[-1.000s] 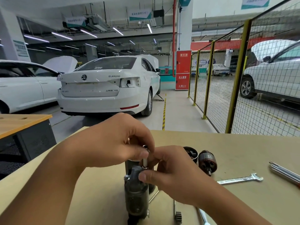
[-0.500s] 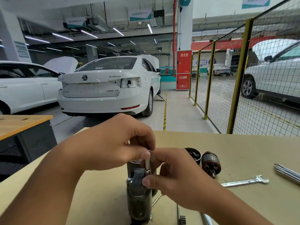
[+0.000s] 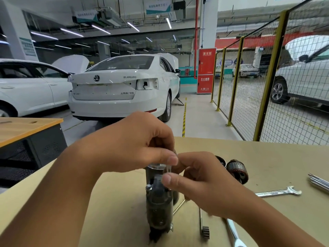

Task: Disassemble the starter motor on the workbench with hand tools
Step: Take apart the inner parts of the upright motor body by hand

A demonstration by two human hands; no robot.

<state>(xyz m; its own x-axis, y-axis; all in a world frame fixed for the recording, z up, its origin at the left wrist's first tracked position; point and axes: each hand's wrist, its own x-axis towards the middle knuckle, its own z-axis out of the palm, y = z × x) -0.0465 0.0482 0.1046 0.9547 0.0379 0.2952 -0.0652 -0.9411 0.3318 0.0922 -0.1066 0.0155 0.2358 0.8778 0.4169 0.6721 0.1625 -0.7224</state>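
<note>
The dark, greasy starter motor body (image 3: 159, 205) lies on the workbench (image 3: 267, 157), pointing away from me. My left hand (image 3: 131, 145) curls over its far end, thumb and fingers gripping the top. My right hand (image 3: 199, 182) pinches a small metal stud or bolt (image 3: 168, 169) that stands up from the body, between thumb and forefinger. What the fingers cover beneath is hidden. The removed armature (image 3: 237, 171) and a black end cap (image 3: 220, 160) lie just right of my hands.
An open-end wrench (image 3: 277, 193) lies to the right, with long thin rods (image 3: 318, 182) at the right edge. A shaft with a small pinion gear (image 3: 204, 229) and another wrench (image 3: 234, 232) lie near the front. A second bench (image 3: 26, 129) stands left; a mesh fence right.
Both hands stay on the top of the starter motor, and the stud shows a little more between the fingers. My head has shifted slightly, nudging the scene to the right.
</note>
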